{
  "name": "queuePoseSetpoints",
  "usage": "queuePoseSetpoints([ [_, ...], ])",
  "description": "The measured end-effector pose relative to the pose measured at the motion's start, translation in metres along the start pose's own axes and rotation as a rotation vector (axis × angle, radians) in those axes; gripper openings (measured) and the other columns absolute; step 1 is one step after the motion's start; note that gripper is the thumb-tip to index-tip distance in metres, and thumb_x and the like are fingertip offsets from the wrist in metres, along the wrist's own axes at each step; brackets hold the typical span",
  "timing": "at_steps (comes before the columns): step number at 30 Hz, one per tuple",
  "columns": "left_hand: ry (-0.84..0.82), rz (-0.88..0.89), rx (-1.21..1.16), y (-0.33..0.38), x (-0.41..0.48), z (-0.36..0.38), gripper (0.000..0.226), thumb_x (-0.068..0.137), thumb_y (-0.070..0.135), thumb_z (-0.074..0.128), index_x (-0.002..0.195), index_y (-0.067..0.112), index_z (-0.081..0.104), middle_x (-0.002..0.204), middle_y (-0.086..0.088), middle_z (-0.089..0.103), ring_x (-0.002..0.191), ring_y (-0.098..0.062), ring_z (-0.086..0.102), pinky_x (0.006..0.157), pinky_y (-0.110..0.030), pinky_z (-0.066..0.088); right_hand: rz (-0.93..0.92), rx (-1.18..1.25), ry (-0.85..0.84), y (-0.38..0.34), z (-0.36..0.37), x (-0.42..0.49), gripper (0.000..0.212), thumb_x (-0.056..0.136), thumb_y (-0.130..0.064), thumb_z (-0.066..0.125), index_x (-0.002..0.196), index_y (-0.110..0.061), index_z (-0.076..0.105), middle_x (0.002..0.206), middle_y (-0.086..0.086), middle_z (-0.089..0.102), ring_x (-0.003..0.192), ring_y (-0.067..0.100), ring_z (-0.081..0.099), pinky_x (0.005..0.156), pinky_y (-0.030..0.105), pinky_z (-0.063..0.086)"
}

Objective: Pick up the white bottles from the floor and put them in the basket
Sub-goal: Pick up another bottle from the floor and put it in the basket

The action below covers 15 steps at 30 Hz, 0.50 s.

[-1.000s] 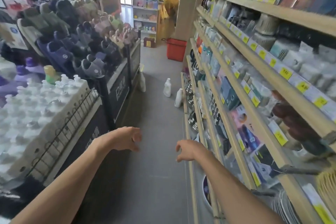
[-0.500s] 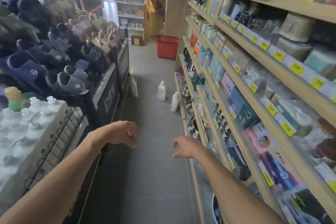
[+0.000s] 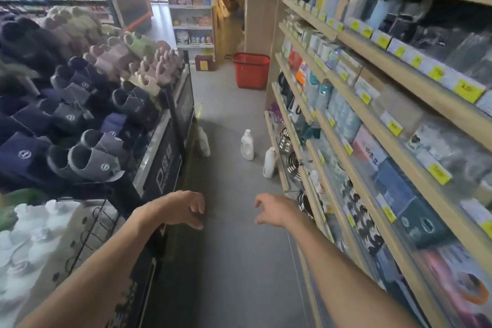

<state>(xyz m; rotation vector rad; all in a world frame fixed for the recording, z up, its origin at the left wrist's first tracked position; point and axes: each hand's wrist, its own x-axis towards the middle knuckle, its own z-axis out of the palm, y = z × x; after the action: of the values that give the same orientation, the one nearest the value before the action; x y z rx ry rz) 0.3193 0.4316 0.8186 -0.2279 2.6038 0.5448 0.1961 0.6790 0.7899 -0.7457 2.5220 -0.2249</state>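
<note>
Floor (image 3: 234, 261): grey, running between a slipper display (image 3: 87, 120) on the left and wooden shelves (image 3: 378, 125) of packaged goods on the right.
Left hand (image 3: 183, 208): held over the floor at the display's near corner, palm down, fingers loosely curled, holding nothing.
Right hand (image 3: 277, 209): level with the other hand, near the lowest shelves, fingers loosely curled and spread, holding nothing.
Bottles: three stand on the floor, well ahead of both hands. The middle bottle (image 3: 247, 145) is upright in the open aisle, the right bottle (image 3: 269, 162) is just beside the shelf base, and the left bottle (image 3: 203, 138), blurred, is at the foot of the display.
Basket (image 3: 251, 72): red, on the floor farther down the aisle beside a pillar (image 3: 262, 2), well apart from the bottles.
</note>
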Motion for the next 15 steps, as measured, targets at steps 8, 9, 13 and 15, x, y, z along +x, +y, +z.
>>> queuePoseSetpoints([
  [8, 0.137, 0.063, -0.010, -0.021, 0.090, -0.072, 0.035, 0.080, 0.032, 0.085, 0.110, 0.028, 0.067, 0.109, 0.012, 0.063, 0.099, -0.010, 0.061, 0.068, -0.006, 0.039, 0.014, -0.040, -0.007, -0.003, -0.057, 0.103, 0.042, 0.085, -0.037, 0.077, 0.123, -0.029, 0.062, 0.129, 0.003, 0.067, 0.120, 0.028, 0.062, 0.094, 0.036, 0.046],
  [9, 0.138, 0.061, -0.006, -0.024, 0.099, -0.081, 0.038, 0.080, 0.031, 0.085, 0.113, 0.026, 0.066, 0.111, 0.011, 0.064, 0.099, -0.011, 0.061, 0.067, -0.006, 0.039, 0.012, -0.042, -0.010, -0.003, -0.064, 0.115, 0.043, 0.086, -0.037, 0.077, 0.125, -0.028, 0.061, 0.130, 0.004, 0.067, 0.120, 0.028, 0.062, 0.095, 0.036, 0.047],
  [13, 0.134, 0.037, -0.015, -0.039, 0.139, -0.113, 0.043, 0.082, 0.031, 0.084, 0.119, 0.025, 0.063, 0.115, 0.008, 0.063, 0.101, -0.014, 0.061, 0.063, -0.008, 0.042, 0.000, -0.035, -0.006, -0.008, -0.092, 0.161, 0.046, 0.088, -0.037, 0.076, 0.129, -0.026, 0.059, 0.130, 0.003, 0.065, 0.122, 0.029, 0.062, 0.095, 0.036, 0.045],
  [15, 0.118, 0.016, -0.024, -0.047, 0.161, -0.123, 0.046, 0.081, 0.032, 0.085, 0.120, 0.027, 0.062, 0.117, 0.007, 0.064, 0.103, -0.014, 0.062, 0.077, -0.020, 0.048, -0.008, -0.027, -0.002, -0.011, -0.104, 0.186, 0.045, 0.088, -0.037, 0.076, 0.128, -0.026, 0.059, 0.129, 0.002, 0.066, 0.122, 0.028, 0.062, 0.096, 0.037, 0.047],
])
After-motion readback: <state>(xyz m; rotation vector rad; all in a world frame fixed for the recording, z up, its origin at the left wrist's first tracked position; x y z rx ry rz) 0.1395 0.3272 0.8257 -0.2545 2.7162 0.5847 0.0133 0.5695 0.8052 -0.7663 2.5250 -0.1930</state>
